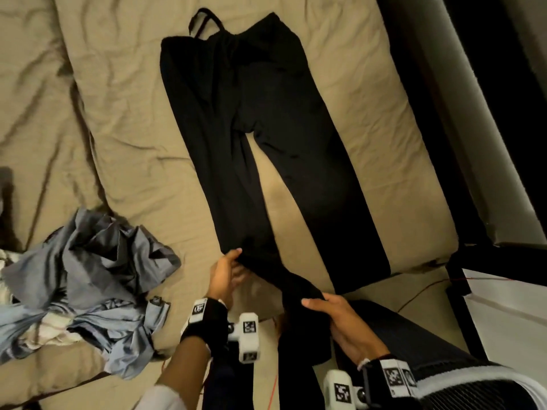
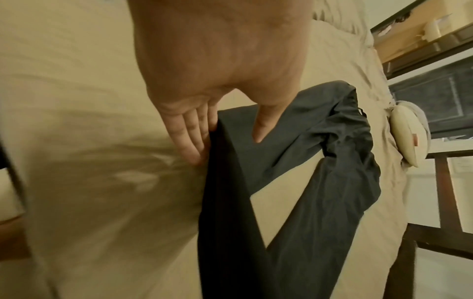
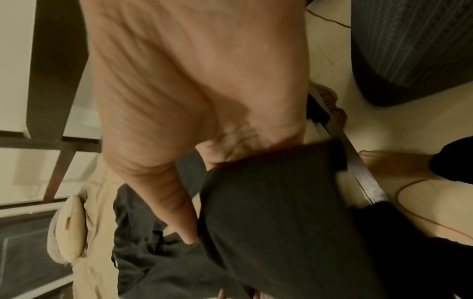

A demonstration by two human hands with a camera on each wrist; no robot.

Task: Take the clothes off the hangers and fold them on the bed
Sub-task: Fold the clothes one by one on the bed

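Note:
Black pants (image 1: 266, 113) lie flat on the tan bed (image 1: 103, 113), waistband at the far end and legs pointing toward me. The right leg lies straight to the bed's near edge. The left leg's lower end is bunched and lifted off the edge. My left hand (image 1: 236, 261) pinches that leg's outer edge, thumb on top and fingers beneath; the left wrist view shows the same hand (image 2: 227, 149) on the pants (image 2: 294, 161). My right hand (image 1: 316, 303) grips the gathered cuff end, and in the right wrist view its thumb (image 3: 184, 222) lies along the fabric (image 3: 268, 212).
A crumpled heap of blue-grey clothes (image 1: 88, 291) sits on the bed at the near left. A dark bed frame (image 1: 429, 113) runs along the right side, with white furniture (image 1: 503, 321) beyond it. A red cable (image 1: 420, 294) lies on the floor.

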